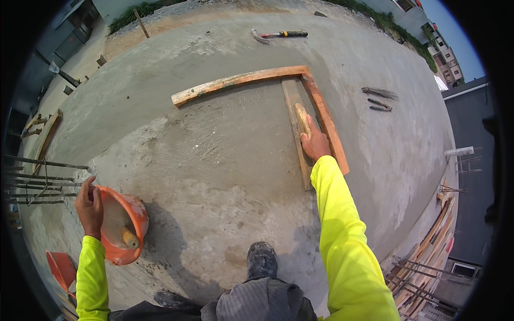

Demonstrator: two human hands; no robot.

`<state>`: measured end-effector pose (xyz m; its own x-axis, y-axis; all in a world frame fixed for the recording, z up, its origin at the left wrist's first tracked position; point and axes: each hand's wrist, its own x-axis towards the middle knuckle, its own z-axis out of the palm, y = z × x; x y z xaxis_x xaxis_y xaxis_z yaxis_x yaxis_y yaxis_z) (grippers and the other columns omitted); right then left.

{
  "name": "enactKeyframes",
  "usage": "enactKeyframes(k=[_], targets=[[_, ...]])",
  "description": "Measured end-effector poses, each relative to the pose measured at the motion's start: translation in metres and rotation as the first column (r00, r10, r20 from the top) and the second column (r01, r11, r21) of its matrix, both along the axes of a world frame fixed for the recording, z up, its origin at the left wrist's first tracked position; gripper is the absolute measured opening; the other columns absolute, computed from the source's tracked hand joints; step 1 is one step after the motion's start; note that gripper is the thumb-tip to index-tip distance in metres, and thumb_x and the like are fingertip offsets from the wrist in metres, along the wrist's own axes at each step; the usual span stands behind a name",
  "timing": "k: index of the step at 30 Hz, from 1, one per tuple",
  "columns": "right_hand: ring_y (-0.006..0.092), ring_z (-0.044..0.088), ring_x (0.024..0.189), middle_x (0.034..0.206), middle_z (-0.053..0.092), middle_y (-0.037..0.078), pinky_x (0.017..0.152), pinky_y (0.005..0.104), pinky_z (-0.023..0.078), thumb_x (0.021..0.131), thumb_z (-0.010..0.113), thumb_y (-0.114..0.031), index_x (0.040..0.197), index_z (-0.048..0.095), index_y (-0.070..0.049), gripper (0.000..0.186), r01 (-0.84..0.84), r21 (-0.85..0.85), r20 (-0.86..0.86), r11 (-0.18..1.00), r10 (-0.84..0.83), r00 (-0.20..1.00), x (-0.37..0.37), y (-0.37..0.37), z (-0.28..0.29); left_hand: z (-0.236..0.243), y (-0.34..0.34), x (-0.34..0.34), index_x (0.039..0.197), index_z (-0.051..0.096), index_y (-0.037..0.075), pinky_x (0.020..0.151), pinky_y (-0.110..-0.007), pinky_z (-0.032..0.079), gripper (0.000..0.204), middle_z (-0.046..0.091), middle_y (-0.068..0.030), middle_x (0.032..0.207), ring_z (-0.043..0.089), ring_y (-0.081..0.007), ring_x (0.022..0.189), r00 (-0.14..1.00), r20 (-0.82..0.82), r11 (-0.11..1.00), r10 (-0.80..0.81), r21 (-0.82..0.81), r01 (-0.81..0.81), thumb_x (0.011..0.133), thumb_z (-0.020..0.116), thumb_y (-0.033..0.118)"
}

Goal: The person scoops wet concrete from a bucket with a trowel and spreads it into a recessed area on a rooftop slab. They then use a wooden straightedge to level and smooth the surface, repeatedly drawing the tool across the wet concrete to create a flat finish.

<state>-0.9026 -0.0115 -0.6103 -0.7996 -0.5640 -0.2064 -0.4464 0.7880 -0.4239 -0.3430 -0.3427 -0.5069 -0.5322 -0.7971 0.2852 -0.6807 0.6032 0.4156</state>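
Note:
My right hand (315, 140), in a yellow sleeve, grips the wooden handle of a long float (293, 96). Its narrow board lies flat on the wet grey concrete, just inside an L of two wooden strips, beside the right strip (323, 115). The other strip (235, 81) runs left from the far corner. At the left, my left hand (90, 208) hovers by the rim of an orange bucket (140, 211), fingers loosely bent and apart, with nothing visible in them. Murky grey liquid fills part of the bucket, and a rounded wooden handle (129, 239) sticks up from it.
A claw hammer (281, 35) lies beyond the strips. To the right are a wire bundle (379, 93) and pliers (380, 105). Upright steel bars (43, 179) stand by my left hand; an orange scoop-like container (61, 270) is below. Timber (436, 235) is stacked at right.

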Motion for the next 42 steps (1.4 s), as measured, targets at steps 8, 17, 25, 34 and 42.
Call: enactKeyframes(k=[8, 17, 25, 34, 42], targets=[[0.0456, 0.060, 0.123, 0.138, 0.059, 0.028, 0.109, 0.0464, 0.046, 0.095, 0.062, -0.016, 0.161, 0.030, -0.026, 0.073, -0.059, -0.082, -0.001, 0.995, 0.059, 0.998, -0.016, 0.057, -0.011, -0.011, -0.001, -0.006, 0.125, 0.066, 0.005, 0.072, -0.030, 0.051, 0.031, 0.062, -0.0086, 0.081, 0.060, -0.0163, 0.073, 1.000, 0.003, 0.998, 0.022, 0.064, -0.022, 0.095, 0.059, 0.000], [0.0449, 0.059, 0.125, 0.137, 0.060, 0.028, 0.106, 0.0434, 0.047, 0.093, 0.062, -0.008, 0.159, 0.035, -0.022, 0.072, 0.005, -0.188, 0.024, 0.982, 0.000, 1.000, 0.099, 0.215, 0.008, -0.001, -0.022, 0.051, 0.131, 0.065, 0.008, 0.069, -0.026, 0.048, 0.034, 0.058, -0.0009, 0.082, 0.054, -0.0096, 0.072, 0.988, -0.032, 0.988, 0.150, -0.019, -0.151, 0.098, 0.058, 0.002], [0.0451, 0.059, 0.125, 0.137, 0.060, 0.029, 0.108, 0.0438, 0.046, 0.093, 0.062, -0.014, 0.158, 0.038, -0.021, 0.069, -0.066, -0.232, 0.037, 0.971, 0.076, 0.996, -0.012, 0.061, -0.004, 0.022, -0.021, 0.061, 0.132, 0.064, 0.008, 0.064, -0.025, 0.047, 0.035, 0.057, -0.0001, 0.080, 0.052, -0.0077, 0.068, 0.984, -0.094, 0.988, 0.148, -0.038, -0.152, 0.098, 0.057, 0.001], [0.0446, 0.055, 0.132, 0.145, 0.055, 0.025, 0.113, 0.0449, 0.042, 0.093, 0.061, -0.016, 0.156, 0.040, -0.018, 0.067, -0.161, -0.138, -0.046, 0.977, 0.156, 0.987, -0.059, 0.031, -0.013, 0.030, 0.000, 0.078, 0.131, 0.065, 0.008, 0.062, -0.025, 0.047, 0.034, 0.057, -0.0004, 0.078, 0.053, -0.0083, 0.065, 0.981, -0.025, 0.980, 0.194, -0.042, -0.194, 0.099, 0.056, 0.001], [0.0460, 0.058, 0.126, 0.137, 0.059, 0.029, 0.109, 0.0459, 0.044, 0.092, 0.062, -0.017, 0.157, 0.039, -0.018, 0.069, -0.154, -0.155, -0.028, 0.976, 0.151, 0.988, -0.055, 0.025, -0.014, 0.022, -0.005, 0.046, 0.128, 0.066, 0.007, 0.067, -0.025, 0.048, 0.033, 0.059, -0.0010, 0.081, 0.055, -0.0085, 0.070, 0.990, 0.021, 0.988, 0.142, -0.063, -0.140, 0.097, 0.058, -0.001]])
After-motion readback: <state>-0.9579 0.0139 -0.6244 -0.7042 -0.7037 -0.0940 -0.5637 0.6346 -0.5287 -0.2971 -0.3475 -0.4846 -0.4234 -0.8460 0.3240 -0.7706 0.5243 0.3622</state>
